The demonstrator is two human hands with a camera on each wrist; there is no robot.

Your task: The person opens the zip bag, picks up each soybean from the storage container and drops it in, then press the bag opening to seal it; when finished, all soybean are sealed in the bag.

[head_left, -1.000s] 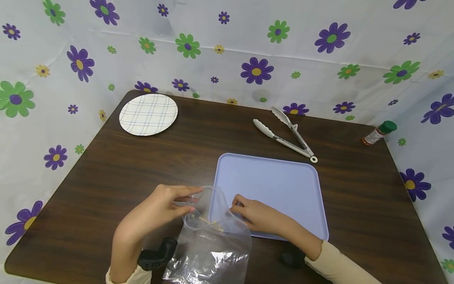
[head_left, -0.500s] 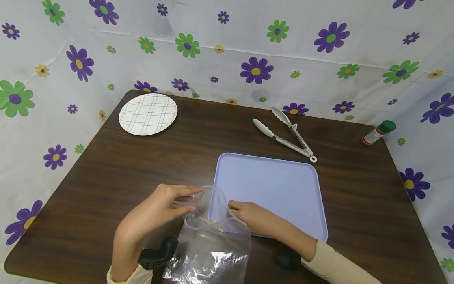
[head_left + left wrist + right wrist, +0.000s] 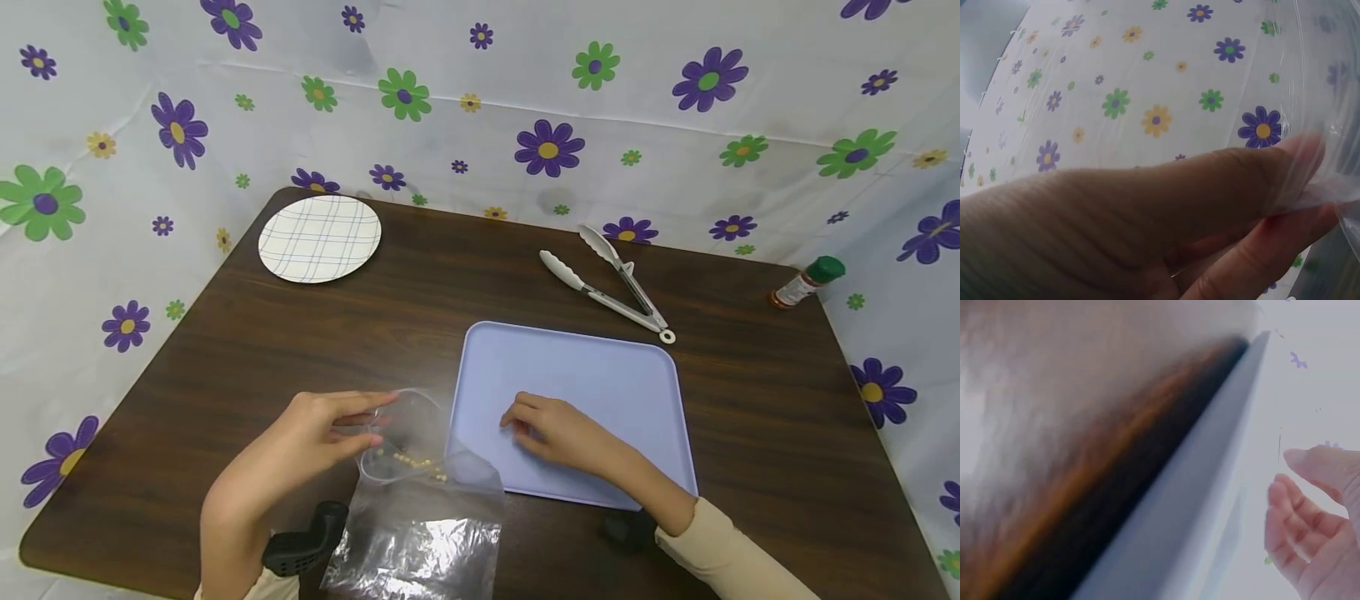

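The left hand [image 3: 315, 429] pinched the rim of a clear plastic zip bag [image 3: 420, 508] between thumb and fingers, holding its mouth open; in the left wrist view the thumb [image 3: 1229, 181] pressed the film against the fingers. The bag lay on the dark wooden table [image 3: 247, 350] near the front edge, just left of the tray, and a few small pale beads [image 3: 408, 458] sat inside near the opening. The right hand [image 3: 558, 429] held nothing: its fingers were loosely bent and rested over the near-left part of the lavender tray [image 3: 592, 375], clear of the bag; the right wrist view showed the relaxed fingers [image 3: 1300, 519] beside the tray's edge [image 3: 1210, 487]. Black wrist mounts showed below each forearm. Beyond the tray lay metal tongs with white tips [image 3: 607, 283], spread apart. A checked paper plate [image 3: 320, 238] sat at the far left corner of the table, well apart from the hands. A spice bottle with a green cap [image 3: 806, 282] lay tilted at the far right edge. A white cloth printed with purple and green flowers [image 3: 480, 108] hung all round
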